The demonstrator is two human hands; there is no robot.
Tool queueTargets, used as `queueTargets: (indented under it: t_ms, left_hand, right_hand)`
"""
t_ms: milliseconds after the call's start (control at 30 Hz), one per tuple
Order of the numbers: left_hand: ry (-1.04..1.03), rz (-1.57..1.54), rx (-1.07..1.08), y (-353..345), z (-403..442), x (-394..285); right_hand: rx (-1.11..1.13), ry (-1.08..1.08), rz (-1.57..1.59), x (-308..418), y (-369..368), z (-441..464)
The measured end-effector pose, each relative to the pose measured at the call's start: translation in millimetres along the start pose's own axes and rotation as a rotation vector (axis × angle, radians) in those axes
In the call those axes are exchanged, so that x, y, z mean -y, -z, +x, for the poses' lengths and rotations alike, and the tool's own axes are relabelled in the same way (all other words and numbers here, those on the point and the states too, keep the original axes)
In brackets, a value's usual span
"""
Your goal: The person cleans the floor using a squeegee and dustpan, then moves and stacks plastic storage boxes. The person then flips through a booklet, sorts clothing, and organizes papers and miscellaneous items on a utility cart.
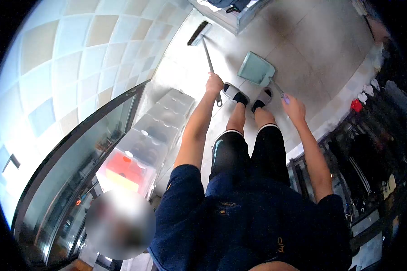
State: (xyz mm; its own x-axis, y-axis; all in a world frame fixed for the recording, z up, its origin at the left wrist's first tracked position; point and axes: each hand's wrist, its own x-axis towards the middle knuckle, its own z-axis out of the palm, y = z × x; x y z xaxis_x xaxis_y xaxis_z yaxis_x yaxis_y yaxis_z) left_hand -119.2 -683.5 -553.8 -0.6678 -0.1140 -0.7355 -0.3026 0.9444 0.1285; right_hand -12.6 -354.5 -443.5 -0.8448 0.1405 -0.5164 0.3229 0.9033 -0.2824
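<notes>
My left hand (214, 83) is closed around the grey handle of a broom (206, 54). The broom's dark bristle head rests on the tiled floor near the wall, and the handle's end sticks out below my fist. In my right hand (294, 108) is the handle of a dustpan (257, 68), gripped near its purple end. The pale green pan lies at floor level just ahead of my slippers (263, 95), apart from the broom head. Whether anything lies in the pan I cannot tell.
Stacked clear plastic boxes (156, 121) line the left side beside a dark-framed glass window (83, 165). A white-edged cabinet (237, 22) stands ahead. On the right is a dark rack (348, 167) with clothes. Pale tiles cover the floor (312, 54).
</notes>
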Motion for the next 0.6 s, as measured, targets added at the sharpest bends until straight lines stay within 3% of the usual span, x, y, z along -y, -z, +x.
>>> queueTargets:
  t_ms: [67,267,333,400,467,533,600]
  left_hand:
    - [-0.052,0.039,-0.014,-19.4,-30.7,7.3]
    - [-0.232,0.157,0.241,-39.9,-139.8,22.5]
    - [-0.264,0.153,0.44,-42.5,-168.5,23.7]
    - [-0.254,0.054,0.46,-38.1,-195.6,20.4]
    - [-0.25,0.009,0.465,-3.5,-211.7,11.6]
    - [-0.075,-0.391,0.67,28.3,-214.4,18.4]
    - [-0.038,-0.445,0.603,40.9,-210.6,26.3]
  right_hand:
    - [0.015,-0.02,-0.004,0.2,-2.0,-0.6]
    - [-0.017,0.023,0.011,-10.3,-8.0,-2.7]
    - [-0.065,0.041,0.051,-17.1,-9.8,-4.7]
    - [0.053,-0.065,0.066,-8.2,-3.1,-0.9]
    - [0.017,-0.059,0.071,-6.1,0.6,-3.6]
    - [-0.012,-0.054,0.078,-4.8,0.1,-7.1]
    - [0.04,-0.09,0.061,-7.0,-0.1,-7.3]
